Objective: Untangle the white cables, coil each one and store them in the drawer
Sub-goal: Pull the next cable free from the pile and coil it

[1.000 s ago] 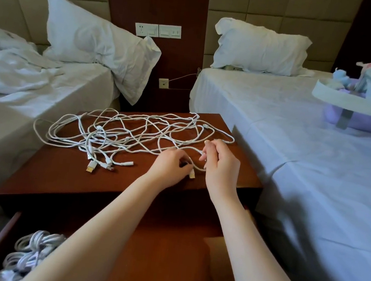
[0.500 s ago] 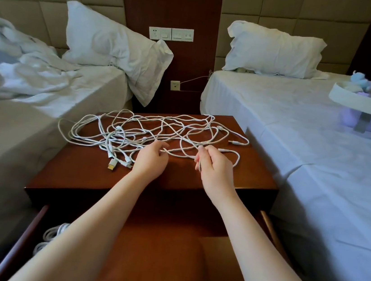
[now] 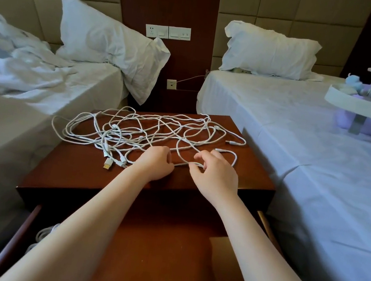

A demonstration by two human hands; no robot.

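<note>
Fingers (image 3: 199,158) of my right hand (image 3: 216,178) pinch a strand (image 3: 182,163) at the front edge of the dark red wooden counter (image 3: 69,172); my left hand (image 3: 156,163) grips it too. The tangled white cables (image 3: 115,131) sprawl behind; a hard tug could cinch knots or spill loops off the left edge.

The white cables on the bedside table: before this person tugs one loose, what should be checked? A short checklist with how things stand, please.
1. Both hands on one strand: ok. The right hand pinches it and it runs into the left hand.
2. Strand free of the tangle: not ok, it loops back into it.
3. A plug end in sight: ok, the USB plug lies front left.
4. Drawer open: ok, coiled cables lie inside.
5. Everything on the bedside table: not ok, one loop overhangs its left edge.
</note>
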